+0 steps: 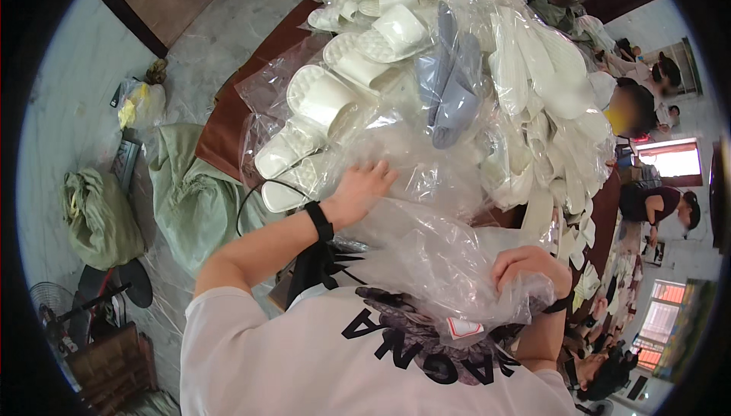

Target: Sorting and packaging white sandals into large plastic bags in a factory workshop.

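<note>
A large clear plastic bag (426, 237) stretches across the front of my body, crumpled and see-through. My right hand (525, 270) is closed around its gathered right side, with loose film bulging past the knuckles. My left hand (361, 192) grips film at the left, its fingers bent and partly blurred into the plastic. Just beyond that hand lie white slippers (320, 100) in clear wrapping. A pair of blue-grey slippers (454, 81) rests among them, also under plastic. A small white label with a red border (464, 328) shows at the bag's lower end.
More wrapped white slippers (533, 66) are heaped high on the brown-covered table (228, 130). Pale green sacks (186, 180) and a tied sack (99, 218) stand on the floor at left, near a fan (49, 302). Several people sit or stand along the right.
</note>
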Available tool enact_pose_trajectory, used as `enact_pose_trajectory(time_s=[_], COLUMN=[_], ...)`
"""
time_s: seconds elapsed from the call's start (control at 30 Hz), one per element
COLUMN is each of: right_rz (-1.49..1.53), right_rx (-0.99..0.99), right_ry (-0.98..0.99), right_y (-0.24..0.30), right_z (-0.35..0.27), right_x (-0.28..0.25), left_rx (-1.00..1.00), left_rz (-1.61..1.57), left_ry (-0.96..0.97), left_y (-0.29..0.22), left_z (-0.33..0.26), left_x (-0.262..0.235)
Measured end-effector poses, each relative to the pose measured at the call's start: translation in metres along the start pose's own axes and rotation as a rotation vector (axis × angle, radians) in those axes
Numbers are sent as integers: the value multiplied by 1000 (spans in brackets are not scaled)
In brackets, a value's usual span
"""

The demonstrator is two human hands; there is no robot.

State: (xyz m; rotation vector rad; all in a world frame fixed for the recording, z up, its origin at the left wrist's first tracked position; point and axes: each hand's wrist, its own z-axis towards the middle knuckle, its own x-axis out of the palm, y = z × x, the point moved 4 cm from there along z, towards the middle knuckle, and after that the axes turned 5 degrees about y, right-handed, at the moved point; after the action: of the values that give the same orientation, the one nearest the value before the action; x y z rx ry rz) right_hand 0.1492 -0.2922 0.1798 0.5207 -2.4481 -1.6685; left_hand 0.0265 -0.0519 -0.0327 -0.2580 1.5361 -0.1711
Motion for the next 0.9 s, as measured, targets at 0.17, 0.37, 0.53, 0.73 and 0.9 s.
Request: enact_pose_trajectory(time_s=[0.17,0.37,0.53,0.73,0.9], right_rz=[-18,-144,-31,56,-78], right_rx=[-150,-4,-139,-110,-51], right_ry=[-127,-293,-129,270,278], right_y=[-52,-78,-69,-95,-124], right_z=[36,122,112,155,177], right_x=[-15,-40,-43,-14,-6], left_rx=[-328,-507,-532,-273,-187], left_rz=[-312,-380,-964,-654,-809], left_ry=[-417,-875,-364,-355,-115], left_y=[25,41,78,94,118], left_z=[-11,-25,-16,-27,-16], left_x=[-38,-56,-20,-19,-17])
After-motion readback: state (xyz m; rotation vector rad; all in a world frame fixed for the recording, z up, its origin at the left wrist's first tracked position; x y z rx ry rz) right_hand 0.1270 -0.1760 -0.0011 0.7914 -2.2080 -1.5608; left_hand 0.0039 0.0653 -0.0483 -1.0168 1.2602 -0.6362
